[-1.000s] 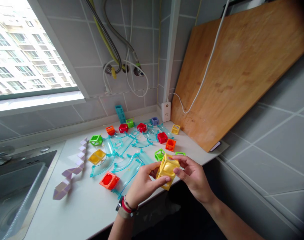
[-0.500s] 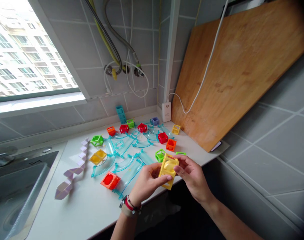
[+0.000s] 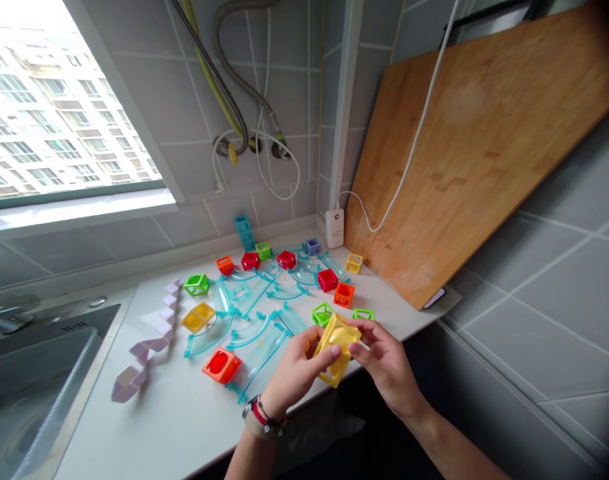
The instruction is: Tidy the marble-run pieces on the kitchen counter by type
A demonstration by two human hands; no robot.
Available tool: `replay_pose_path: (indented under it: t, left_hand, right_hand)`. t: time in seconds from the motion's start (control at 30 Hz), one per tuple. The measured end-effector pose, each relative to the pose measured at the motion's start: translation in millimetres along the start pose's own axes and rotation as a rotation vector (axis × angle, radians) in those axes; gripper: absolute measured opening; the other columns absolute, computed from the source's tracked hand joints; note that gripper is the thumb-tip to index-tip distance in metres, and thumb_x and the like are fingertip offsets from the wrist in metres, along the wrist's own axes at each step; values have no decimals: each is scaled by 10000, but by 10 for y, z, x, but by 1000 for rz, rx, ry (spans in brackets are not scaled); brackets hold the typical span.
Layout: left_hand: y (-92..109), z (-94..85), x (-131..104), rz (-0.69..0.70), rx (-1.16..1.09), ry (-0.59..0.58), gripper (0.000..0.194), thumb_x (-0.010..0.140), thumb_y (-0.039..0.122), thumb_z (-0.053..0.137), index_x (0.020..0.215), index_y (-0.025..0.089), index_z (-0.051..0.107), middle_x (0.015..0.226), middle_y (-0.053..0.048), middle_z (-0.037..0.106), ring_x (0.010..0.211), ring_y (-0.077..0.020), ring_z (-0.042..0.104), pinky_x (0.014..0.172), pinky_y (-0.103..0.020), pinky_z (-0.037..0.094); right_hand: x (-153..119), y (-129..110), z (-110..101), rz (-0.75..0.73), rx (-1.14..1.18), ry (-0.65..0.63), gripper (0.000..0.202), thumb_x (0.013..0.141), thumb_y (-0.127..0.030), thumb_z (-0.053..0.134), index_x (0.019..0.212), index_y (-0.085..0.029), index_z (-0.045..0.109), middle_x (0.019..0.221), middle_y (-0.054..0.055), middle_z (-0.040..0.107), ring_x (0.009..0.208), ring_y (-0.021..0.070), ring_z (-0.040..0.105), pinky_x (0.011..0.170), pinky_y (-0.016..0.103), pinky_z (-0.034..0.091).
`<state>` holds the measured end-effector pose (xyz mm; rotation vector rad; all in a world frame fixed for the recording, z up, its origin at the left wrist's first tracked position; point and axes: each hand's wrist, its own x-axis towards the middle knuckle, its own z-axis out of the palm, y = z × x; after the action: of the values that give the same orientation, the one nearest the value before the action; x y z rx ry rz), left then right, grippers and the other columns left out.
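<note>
Both my hands hold a yellow plastic toy block (image 3: 340,363), with open frame sides and a rounded bulge inside, above the counter's front edge. My left hand (image 3: 300,363) grips its left side, the thumb pressed on its face. On the upper right corner are the closed fingers of my right hand (image 3: 381,357). Just behind the block lie a green cube frame (image 3: 323,313) and another green frame (image 3: 363,315), partly hidden by my fingers. Left of my left hand, clear blue track pieces (image 3: 261,353) and an orange-red cube (image 3: 222,365) rest on the counter.
Several coloured cubes, including a red one (image 3: 327,280), lie among curved tracks on the white counter (image 3: 184,427). A lilac zigzag piece (image 3: 154,343) lies near the sink (image 3: 39,400). A wooden board (image 3: 464,160) leans at right; a white charger (image 3: 335,228) stands beside it.
The yellow block has tilted and turned a little in my hands, and my left thumb sits higher on it. The view has shifted slightly; the pieces on the counter lie as before.
</note>
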<state>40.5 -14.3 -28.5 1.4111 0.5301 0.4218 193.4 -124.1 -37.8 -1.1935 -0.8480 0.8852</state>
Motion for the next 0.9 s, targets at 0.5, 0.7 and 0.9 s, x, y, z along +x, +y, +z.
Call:
replay_pose_path:
  t: [0.5,0.7,0.9]
  left_hand:
    - [116,-165,-146,131,-322,139,455,886,354,739,1295,209,600,1261,-112,673,1183,-280,620,909,-336,536]
    - [145,-261,-218,151,-609,93,530,862,270,761,1358,237,578,1240,-100,676,1082,-248,671,902,-356,562]
    - [111,-218,-197,144,-652,105,519,851,312,772,1323,200,586,1157,-113,687,945,-212,693,771,-308,593]
  right_hand:
    - [222,-383,-219,-94,-548,-227,422,908,-392,725,1302,-302,606,1270,69,680,1041,240,685,912,384,580]
    - [408,-705,-51,-258,-814,-373,361,908,-396,718,1250,-304,646,1162,49,704,976,227,680,862,367,571]
    - [471,-669,-3,-276,-873,-453,393,921,-406,696,1289,-290,625,1153,65,698,952,229,683,862,366,577]
